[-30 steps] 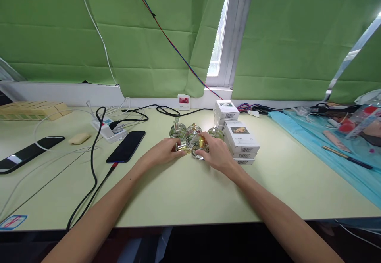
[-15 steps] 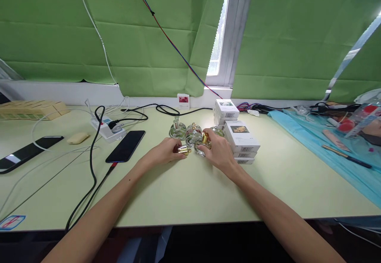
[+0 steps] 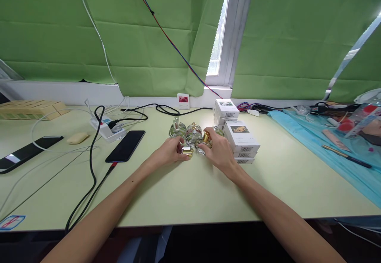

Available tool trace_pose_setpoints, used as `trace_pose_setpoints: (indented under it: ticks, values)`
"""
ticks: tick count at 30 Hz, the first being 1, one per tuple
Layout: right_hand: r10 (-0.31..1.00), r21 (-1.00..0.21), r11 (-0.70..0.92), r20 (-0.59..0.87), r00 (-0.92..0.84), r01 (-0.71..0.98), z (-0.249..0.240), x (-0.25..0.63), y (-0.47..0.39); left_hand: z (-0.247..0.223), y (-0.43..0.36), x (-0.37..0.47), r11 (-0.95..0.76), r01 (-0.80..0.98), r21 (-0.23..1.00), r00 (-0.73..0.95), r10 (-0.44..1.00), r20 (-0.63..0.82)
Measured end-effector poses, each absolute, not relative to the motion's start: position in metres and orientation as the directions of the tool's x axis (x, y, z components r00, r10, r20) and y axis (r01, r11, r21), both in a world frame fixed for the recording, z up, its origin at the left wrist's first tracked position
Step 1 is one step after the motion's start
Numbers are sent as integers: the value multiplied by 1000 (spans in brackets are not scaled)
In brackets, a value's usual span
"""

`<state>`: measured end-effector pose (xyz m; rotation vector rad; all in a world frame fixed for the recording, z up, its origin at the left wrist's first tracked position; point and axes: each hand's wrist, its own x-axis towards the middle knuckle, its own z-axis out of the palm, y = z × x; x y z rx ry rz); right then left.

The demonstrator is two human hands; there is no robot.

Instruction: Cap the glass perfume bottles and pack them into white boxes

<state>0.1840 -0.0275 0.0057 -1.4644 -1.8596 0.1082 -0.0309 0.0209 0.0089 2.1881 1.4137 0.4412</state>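
My left hand pinches a small shiny gold-and-silver piece just above the table, left of the glass bottles. Fingers of my right hand close around a clear glass bottle with a gold neck. Behind my hands stand a round glass bottle with a gold top and another clear bottle to its left. One more glass bottle is partly hidden behind my right hand.
White boxes are stacked right of my right hand, more boxes behind them. A black phone, a power strip and cables lie left. Blue plastic sheeting holds clutter at the right.
My left hand has moved slightly right with the shiny piece, which now sits closer to the bottle at my right hand. My right hand has hardly moved.
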Motion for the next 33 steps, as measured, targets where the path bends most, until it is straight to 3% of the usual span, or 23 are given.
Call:
trace_pose_setpoints:
  ticks: [13,23,26,30,33]
  values:
    - [832,-493,361,554,-34,791,5,183,-29,-3,17,-17,-261,601,755,300,950,90]
    - [806,-512,405,592,-30,758,3,182,-29,-9,17,-15,-237,513,825,277,955,103]
    - [795,-512,425,605,-38,746,4,182,-30,-2,16,-16,-226,562,796,286,956,69]
    - [787,-516,446,615,-46,732,4,182,-30,9,16,-20,-334,661,672,308,937,163]
    - [778,-516,462,626,-50,722,3,181,-30,16,13,-22,-449,608,655,397,886,239]
